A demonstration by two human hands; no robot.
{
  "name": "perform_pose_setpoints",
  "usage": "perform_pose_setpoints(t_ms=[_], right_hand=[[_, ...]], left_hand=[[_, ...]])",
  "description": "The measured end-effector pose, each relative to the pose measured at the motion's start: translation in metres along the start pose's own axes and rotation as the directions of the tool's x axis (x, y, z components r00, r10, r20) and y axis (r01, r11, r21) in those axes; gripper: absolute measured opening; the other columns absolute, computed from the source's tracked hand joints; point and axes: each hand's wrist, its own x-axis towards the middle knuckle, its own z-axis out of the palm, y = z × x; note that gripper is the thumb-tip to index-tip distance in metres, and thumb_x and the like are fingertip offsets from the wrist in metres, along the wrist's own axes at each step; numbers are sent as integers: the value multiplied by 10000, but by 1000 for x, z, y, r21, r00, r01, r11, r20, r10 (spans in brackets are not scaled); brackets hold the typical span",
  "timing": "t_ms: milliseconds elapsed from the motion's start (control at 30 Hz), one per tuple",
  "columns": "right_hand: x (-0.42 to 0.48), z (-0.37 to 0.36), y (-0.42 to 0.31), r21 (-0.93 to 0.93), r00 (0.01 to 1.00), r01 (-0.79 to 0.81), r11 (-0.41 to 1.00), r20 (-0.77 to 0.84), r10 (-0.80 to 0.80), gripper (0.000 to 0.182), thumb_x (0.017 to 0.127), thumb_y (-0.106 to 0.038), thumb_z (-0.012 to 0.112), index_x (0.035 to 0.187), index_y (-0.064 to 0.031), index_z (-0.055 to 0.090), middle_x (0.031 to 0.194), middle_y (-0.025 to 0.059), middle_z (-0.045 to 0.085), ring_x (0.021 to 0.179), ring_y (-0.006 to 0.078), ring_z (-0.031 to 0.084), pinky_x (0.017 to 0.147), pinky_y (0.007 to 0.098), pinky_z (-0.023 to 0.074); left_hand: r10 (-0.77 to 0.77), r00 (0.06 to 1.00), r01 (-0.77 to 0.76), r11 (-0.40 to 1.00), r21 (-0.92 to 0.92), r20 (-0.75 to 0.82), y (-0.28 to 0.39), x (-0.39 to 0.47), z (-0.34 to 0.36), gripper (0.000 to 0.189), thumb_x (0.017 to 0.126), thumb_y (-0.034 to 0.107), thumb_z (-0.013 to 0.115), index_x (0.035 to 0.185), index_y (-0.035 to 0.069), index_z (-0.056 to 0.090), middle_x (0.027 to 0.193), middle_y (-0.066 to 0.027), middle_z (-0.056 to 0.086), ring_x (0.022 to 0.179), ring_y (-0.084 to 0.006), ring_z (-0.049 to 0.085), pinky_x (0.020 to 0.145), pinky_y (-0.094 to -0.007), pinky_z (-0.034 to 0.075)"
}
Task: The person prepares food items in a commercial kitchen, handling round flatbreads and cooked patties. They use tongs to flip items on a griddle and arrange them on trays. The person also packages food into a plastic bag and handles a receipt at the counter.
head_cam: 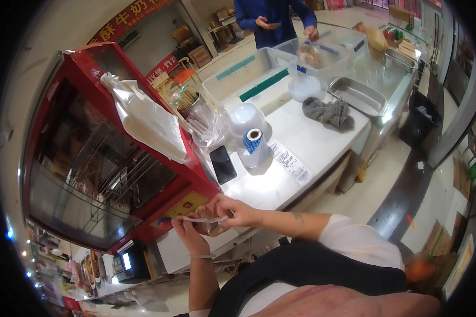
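Observation:
Both my hands hold a clear plastic bag (209,226) in front of the red cabinet, with brownish contents that look like food. My left hand (189,234), with a band at the wrist, pinches one end of the bag's rim. My right hand (233,212) grips the other end, so the rim stretches between them. Behind them, the red glass-fronted warming cabinet (206,174) has a control panel (182,208) with knobs. A black phone (223,165) lies on the white counter (267,190) beyond my right hand.
White plastic bags (146,119) hang on the cabinet. A film roll (253,142), white bowls (246,117), a printed receipt (290,162), a grey cloth (328,113) and a metal tray (359,95) occupy the counter. A person in blue (275,20) stands behind plastic bins (248,75).

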Motion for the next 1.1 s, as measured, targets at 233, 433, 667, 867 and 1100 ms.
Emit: perform_pose_setpoints(t_ms=[233, 433, 667, 867, 1100], right_hand=[[10, 0, -25, -353, 999, -44, 935, -30, 36, 193, 758, 46, 661, 911, -33, 574, 1154, 98, 487, 1077, 253, 518, 911, 328, 440], [12, 1, -7, -472, 996, 72, 878, -15, -90, 269, 691, 120, 624, 914, -21, 575, 1109, 132, 513, 1073, 289, 539, 944, 353, 439], [1, -9, 20, -17, 944, -273, 962, -195, 265, 93, 851, -25, 618, 894, -45, 538, 1115, 53, 499, 1031, 165, 521, 913, 293, 425], [3, 1, 7, 146, 899, -341, 929, -237, 367, 70, 925, -48, 569, 897, -54, 505, 1134, 49, 502, 981, 112, 497, 859, 230, 423], [11, 4, 2, 99, 917, -146, 984, -361, 172, 85, 950, -60, 535, 905, -65, 463, 1122, 80, 516, 973, 127, 499, 884, 264, 421]], left_hand=[[-40, 999, 40, 998, -45, -14, 9, -4, 7, 82, 982, 170, 440, 1011, 96, 459, 910, -51, 588, 754, -130, 584, 674, -258, 489], [-61, 938, -85, 913, 399, 341, 15, -8, -2, 180, 905, 100, 613, 1041, 29, 518, 943, -57, 606, 806, -129, 614, 716, -265, 512], [60, 890, -271, 867, 419, 452, 6, -2, -5, 189, 746, -12, 696, 907, 33, 607, 964, -92, 579, 856, -218, 617, 718, -290, 513], [-61, 985, 39, 990, 137, 162, 8, -13, -11, 82, 894, 7, 568, 914, 44, 496, 933, -25, 556, 775, -88, 546, 688, -228, 473], [-45, 997, 20, 942, -335, -67, 8, -12, -3, 104, 955, 44, 529, 994, 81, 440, 926, -14, 557, 842, -76, 530, 748, -221, 450]])
